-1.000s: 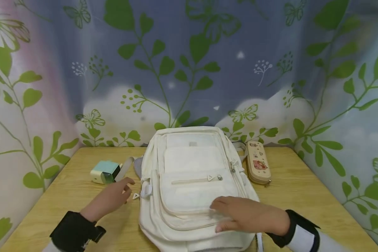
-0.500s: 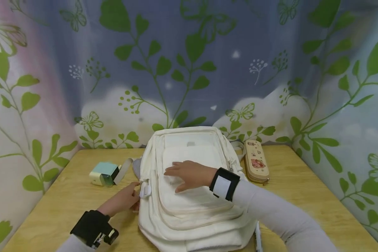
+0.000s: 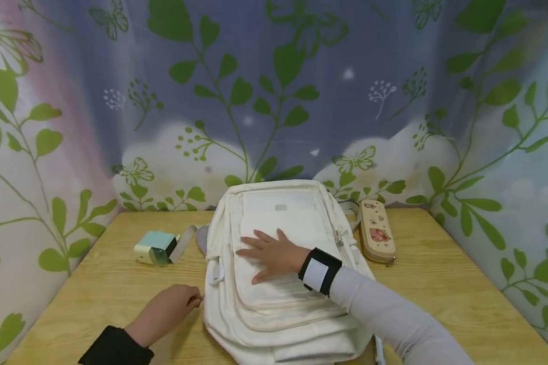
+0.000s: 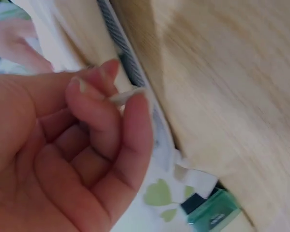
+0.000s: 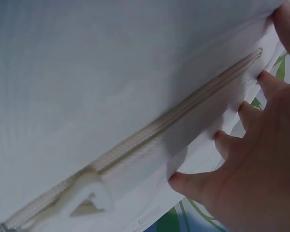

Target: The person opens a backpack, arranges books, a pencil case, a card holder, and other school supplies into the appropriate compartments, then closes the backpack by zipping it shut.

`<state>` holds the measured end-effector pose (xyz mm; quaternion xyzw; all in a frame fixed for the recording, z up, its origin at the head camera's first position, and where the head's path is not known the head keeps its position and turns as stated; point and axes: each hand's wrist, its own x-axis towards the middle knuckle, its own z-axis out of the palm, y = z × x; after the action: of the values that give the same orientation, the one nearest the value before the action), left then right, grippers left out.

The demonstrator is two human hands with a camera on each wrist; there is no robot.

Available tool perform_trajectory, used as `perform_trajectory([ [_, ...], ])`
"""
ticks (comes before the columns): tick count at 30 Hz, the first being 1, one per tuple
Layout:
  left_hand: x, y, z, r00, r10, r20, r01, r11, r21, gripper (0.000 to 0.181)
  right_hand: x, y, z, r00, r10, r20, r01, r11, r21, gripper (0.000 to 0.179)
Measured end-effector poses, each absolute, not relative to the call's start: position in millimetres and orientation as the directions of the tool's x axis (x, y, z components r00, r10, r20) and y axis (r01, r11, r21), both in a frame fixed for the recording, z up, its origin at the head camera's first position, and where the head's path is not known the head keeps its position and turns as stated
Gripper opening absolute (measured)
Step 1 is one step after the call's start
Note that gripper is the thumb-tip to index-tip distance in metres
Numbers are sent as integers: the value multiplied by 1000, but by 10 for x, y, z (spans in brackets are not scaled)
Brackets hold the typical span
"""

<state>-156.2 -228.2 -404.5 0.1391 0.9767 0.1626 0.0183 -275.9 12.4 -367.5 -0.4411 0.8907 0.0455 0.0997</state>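
Note:
A cream backpack [image 3: 278, 223] lies front side up on the table. My right hand [image 3: 274, 256] rests on its front pocket with the fingers spread. In the right wrist view the fingertips press the fabric beside the pocket zipper [image 5: 159, 125], whose white triangular pull [image 5: 89, 198] hangs at the lower left. At the backpack's left side, my left hand [image 3: 175, 306] has its fingers curled in. Between thumb and finger it pinches a thin pale zipper pull [image 4: 126, 96], partly hidden by the fingertips in the left wrist view.
To the left stands a small mint and cream box-like item [image 3: 155, 247] with a dark translucent end and a grey strap [image 3: 182, 244]. A decorated pencil case [image 3: 377, 230] lies right of the backpack. A white pen-like object [image 3: 379, 350] shows near the backpack's lower right.
My right hand has moved up and left from the backpack's lower edge onto its front pocket. My left hand has come to the backpack's side, taken the zipper pull and shifted lower along the side.

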Motion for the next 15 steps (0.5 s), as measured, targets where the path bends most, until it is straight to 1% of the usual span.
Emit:
perform_trajectory([
  [3,-1410,-2270,-4000,-933,359,-16,333,882,334,18,-2744,126,-3678,-603,-767,-220,-786,618,-1,76],
  [6,-1301,-2275,-3961,-905,423,-51,373,844,386,18,-2740,119,-3683,-607,-765,-215,-785,619,10,77],
  [12,-1196,-2183,-3925,-871,467,-157,327,786,525,14,-2742,98,-3718,-621,-759,-194,-779,625,45,77],
  [15,-1163,-2084,-3927,-854,492,-170,321,755,573,14,-2743,83,-3726,-631,-751,-193,-772,634,57,77],
])
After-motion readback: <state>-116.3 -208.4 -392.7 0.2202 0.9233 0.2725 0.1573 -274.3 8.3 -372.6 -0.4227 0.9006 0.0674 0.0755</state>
